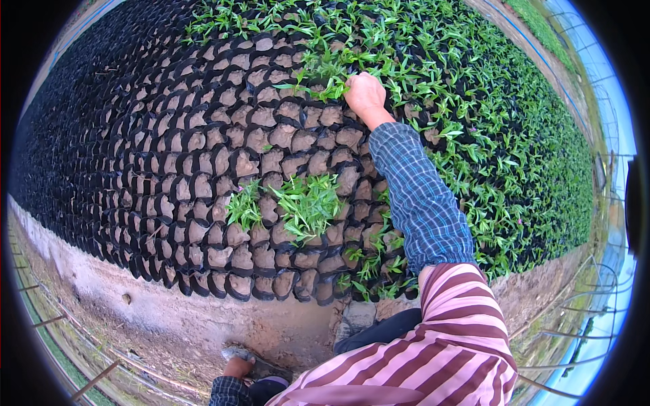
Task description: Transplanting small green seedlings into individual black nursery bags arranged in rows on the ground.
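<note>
My right hand (365, 93), in a blue checked sleeve, reaches over the black plastic nursery bags with its fingers closed at leafy green seedlings (330, 89); whether it grips one is hidden. My left hand (237, 367) is low, at the bottom edge beside my shoe; its fingers are mostly hidden. Two loose piles of cut green seedlings lie on the soil-filled bags (264, 116): a larger pile (307, 205) and a smaller one (245, 205) with a pink flower to its left.
Rows of bags with green plants (508, 152) fill the right side. Soil-filled bags without plants stretch left. A bare dirt path (167, 319) runs along the near edge, with a small stone (126, 299) on it. Curved metal hoops (569, 365) stand at the lower right.
</note>
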